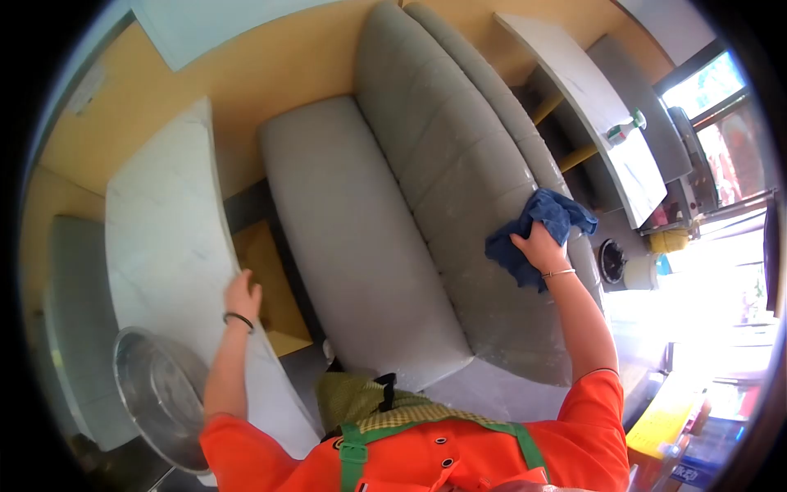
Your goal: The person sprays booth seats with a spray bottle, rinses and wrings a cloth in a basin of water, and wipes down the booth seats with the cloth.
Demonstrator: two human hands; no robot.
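My right hand [541, 248] is closed on a dark blue cloth [525, 238], pressing it against the upper part of a grey padded seat back [459, 148]. The cloth is bunched, and its folds spread past my fingers on both sides. Wet-looking spots mark the upholstery around it. At the long edge of a white marbled table [164, 213], my left hand [243, 295] has loosely bent fingers with the thumb apart, and no object shows in it. Whether it touches the edge is unclear.
A metal basin [160, 394] stands at the table's near end. The grey bench seat [344, 221] runs between table and backrest. Behind the backrest, another marbled table [586, 107] holds a spray bottle [625, 129]. A white bucket [641, 272] stands at the right.
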